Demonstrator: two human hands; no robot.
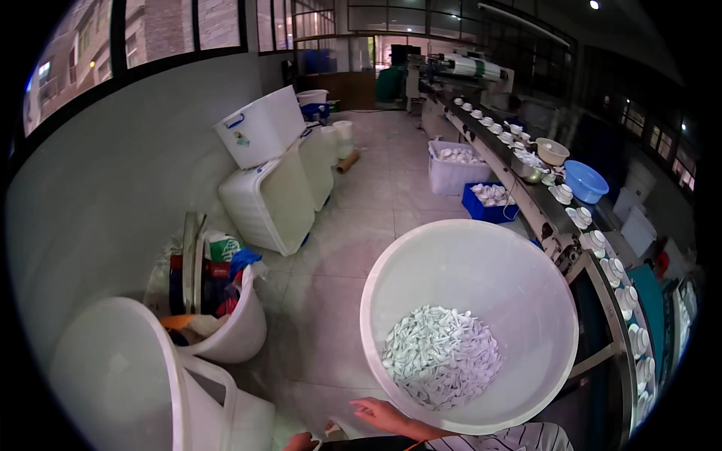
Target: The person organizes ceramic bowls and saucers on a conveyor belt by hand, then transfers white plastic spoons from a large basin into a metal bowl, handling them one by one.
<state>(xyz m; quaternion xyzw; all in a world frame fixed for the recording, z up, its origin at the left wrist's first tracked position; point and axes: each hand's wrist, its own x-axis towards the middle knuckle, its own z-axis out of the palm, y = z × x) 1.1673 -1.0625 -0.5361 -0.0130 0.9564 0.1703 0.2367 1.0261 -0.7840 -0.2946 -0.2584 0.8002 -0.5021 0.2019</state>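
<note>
My right hand [382, 415] reaches out from a striped sleeve [502, 438], just outside the near rim of a big round white plastic tub [479, 256]. Its fingers are a little apart, and I see nothing in them. At the bottom of the tub lies a heap of small white spoons [440, 355]. My left hand [300, 442] shows only partly, cut off by the bottom edge of the view. Beside it is something pale, and whether the hand holds it is hidden.
At left stand a tall white bin [130, 366] and a tub [248, 315] stuffed with bags. Large white boxes [282, 197] lean along the wall. A conveyor [541, 191] at right carries stacked white crockery [595, 242]. Below it sit a white crate [451, 175] and blue crate [485, 211].
</note>
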